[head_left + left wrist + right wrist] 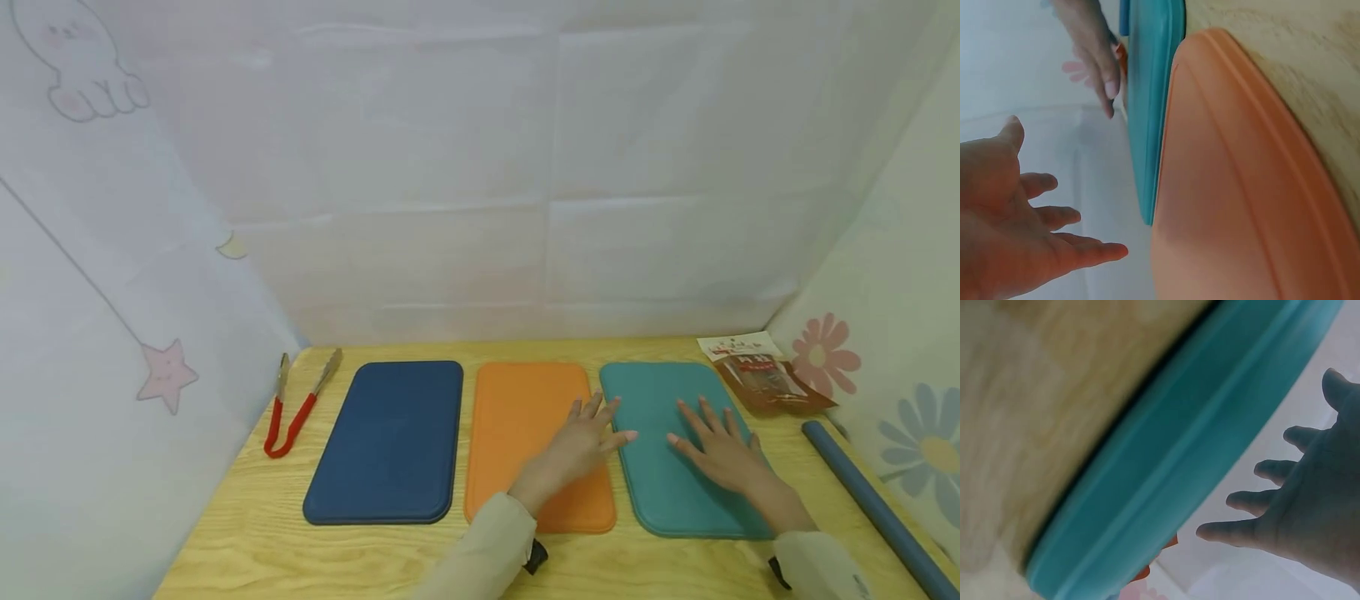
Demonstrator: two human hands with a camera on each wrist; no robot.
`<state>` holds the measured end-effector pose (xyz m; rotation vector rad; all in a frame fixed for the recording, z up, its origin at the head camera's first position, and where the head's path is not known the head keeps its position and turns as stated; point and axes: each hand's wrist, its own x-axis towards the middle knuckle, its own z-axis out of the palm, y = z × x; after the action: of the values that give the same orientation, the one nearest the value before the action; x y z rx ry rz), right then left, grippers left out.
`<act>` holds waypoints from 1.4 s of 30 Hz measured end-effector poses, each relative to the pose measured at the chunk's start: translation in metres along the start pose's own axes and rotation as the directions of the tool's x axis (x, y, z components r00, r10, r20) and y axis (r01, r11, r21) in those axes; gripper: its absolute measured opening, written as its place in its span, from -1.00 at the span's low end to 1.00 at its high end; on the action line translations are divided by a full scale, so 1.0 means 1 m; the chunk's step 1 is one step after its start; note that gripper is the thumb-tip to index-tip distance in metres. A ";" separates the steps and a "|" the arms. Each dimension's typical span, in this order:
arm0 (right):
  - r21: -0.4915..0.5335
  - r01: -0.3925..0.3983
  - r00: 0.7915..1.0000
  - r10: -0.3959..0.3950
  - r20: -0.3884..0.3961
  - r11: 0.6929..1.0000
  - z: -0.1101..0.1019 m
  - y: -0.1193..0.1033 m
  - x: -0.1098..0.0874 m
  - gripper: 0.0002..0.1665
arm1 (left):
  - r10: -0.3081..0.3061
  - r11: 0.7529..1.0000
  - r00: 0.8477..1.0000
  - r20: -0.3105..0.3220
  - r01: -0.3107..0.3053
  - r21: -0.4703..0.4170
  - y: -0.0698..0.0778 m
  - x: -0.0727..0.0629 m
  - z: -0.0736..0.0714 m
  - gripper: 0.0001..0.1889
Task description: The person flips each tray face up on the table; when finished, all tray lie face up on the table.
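Three rounded rectangular boards or mats lie side by side on the table: a dark blue one (390,442), an orange one (517,417) and a teal one (652,483). My left hand (573,454), fingers spread, is over the orange mat, with its fingertips reaching toward the teal one. In the left wrist view that hand (1029,231) appears raised off the orange mat (1229,187). My right hand (723,454) spreads its fingers above the teal mat. The right wrist view shows a gap between the right hand (1297,494) and the teal mat (1166,462). Both hands hold nothing.
Tongs with red handles (288,429) lie at the table's left. A brown food packet with a white header (765,375) sits at the back right. Along the right edge runs a blue-grey roll (877,504). White sheeting (450,167) surrounds the table on several sides.
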<state>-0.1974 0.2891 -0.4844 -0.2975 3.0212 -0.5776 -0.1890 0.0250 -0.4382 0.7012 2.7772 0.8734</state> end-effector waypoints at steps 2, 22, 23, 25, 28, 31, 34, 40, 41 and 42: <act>0.003 0.007 1.000 -0.007 0.006 1.000 -0.001 0.000 0.000 -0.06 | -0.011 1.000 1.000 -0.006 0.011 0.013 0.006 0.005 0.006 -0.24; 0.034 -0.031 0.999 0.030 0.018 0.999 -0.004 0.022 -0.003 -0.06 | -0.112 0.993 0.993 0.044 0.110 0.040 0.023 0.031 0.062 -0.21; 0.034 -0.015 1.000 0.015 0.008 0.999 -0.003 0.022 -0.002 -0.07 | -0.121 0.992 0.991 0.048 0.119 0.040 0.022 0.030 0.062 -0.20; 0.043 0.008 1.000 -0.007 -0.013 0.999 -0.004 0.023 0.000 -0.09 | -0.134 0.991 0.990 0.051 0.132 0.029 0.022 0.030 0.062 -0.17; 0.050 0.011 0.999 -0.009 -0.038 0.999 -0.008 0.028 -0.001 -0.08 | -0.147 0.989 0.987 0.059 0.147 0.014 0.022 0.032 0.063 -0.14; 0.063 -0.025 0.999 0.027 -0.031 0.998 -0.012 0.034 -0.001 -0.03 | -0.153 0.988 0.987 0.051 0.152 0.017 0.022 0.034 0.064 -0.12; 0.059 -0.050 0.998 0.052 -0.028 0.997 -0.018 0.040 -0.001 0.01 | -0.165 0.986 0.986 0.036 0.165 0.002 0.022 0.036 0.064 -0.11; 0.106 -0.097 0.995 0.097 0.007 0.990 -0.028 0.048 -0.002 0.05 | -0.190 0.981 0.981 0.040 0.191 -0.035 0.021 0.039 0.064 -0.09; 0.118 -0.101 0.995 0.100 0.013 0.988 -0.029 0.049 -0.002 0.05 | -0.191 0.981 0.981 0.042 0.192 -0.035 0.021 0.039 0.064 -0.09; 0.133 -0.102 0.995 0.101 0.017 0.986 -0.031 0.050 -0.003 0.04 | -0.192 0.981 0.980 0.043 0.193 -0.033 0.021 0.039 0.064 -0.09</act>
<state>-0.2064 0.3464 -0.4743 -0.1383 2.9481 -0.7630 -0.1981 0.0909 -0.4787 0.4296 2.7288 0.8590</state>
